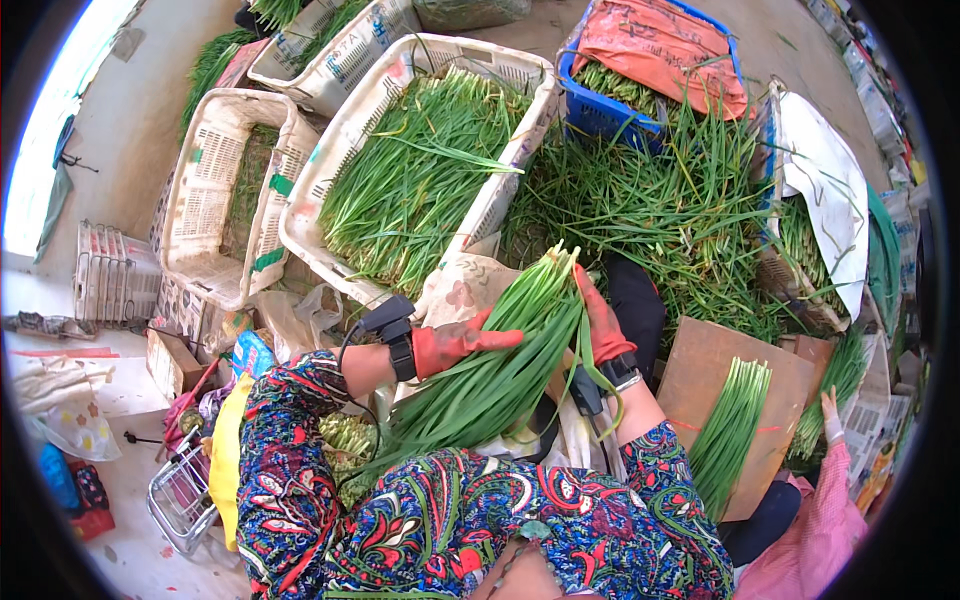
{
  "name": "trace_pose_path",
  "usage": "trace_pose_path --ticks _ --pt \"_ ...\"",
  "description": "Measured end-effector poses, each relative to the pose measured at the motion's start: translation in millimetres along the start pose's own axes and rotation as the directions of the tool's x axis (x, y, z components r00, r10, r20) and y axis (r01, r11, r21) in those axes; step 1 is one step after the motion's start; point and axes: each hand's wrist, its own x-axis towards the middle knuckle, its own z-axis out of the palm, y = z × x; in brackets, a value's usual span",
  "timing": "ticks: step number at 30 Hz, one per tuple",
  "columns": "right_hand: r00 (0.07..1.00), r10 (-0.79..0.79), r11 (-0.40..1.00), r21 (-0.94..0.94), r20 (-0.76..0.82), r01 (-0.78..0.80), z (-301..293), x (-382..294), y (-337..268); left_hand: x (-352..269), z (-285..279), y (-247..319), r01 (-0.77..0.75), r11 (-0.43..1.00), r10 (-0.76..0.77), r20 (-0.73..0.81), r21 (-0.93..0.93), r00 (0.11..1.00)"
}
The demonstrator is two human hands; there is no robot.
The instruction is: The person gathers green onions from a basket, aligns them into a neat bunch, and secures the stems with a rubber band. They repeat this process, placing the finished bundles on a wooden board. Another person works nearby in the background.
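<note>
My left hand [461,343], in a red glove, rests against a large bundle of long green garlic chives [517,330], its index finger stretched across the leaves. On the other side of the bundle's pale cut ends is my right hand [600,319], also red-gloved, its fingers extended along the stalks. The bundle lies diagonally over my lap, with its leaf tips towards my left side. My left thumb is partly hidden by the leaves. A white plastic crate [300,206] filled with chives stands in front of me.
Loose chives [660,210] lie heaped ahead to the right. Beyond them stands a blue crate [607,109] under an orange sack. At my right, a board [694,352] holds a small bundle, beside a co-worker's pink sleeve [817,510]. A second white crate [199,247] stands at the left.
</note>
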Motion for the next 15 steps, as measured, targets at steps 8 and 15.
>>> trace_pose_path --ticks 8,15 --pt "0.993 0.07 0.945 0.312 0.095 -0.096 -44 48 7 95 -12 33 0.017 1.0 -0.018 -0.251 -0.004 0.968" --pt "0.935 0.307 0.914 0.328 -0.177 -0.238 -122 169 20 205 -110 31 0.359 0.933 -0.301 -0.516 0.013 0.802"
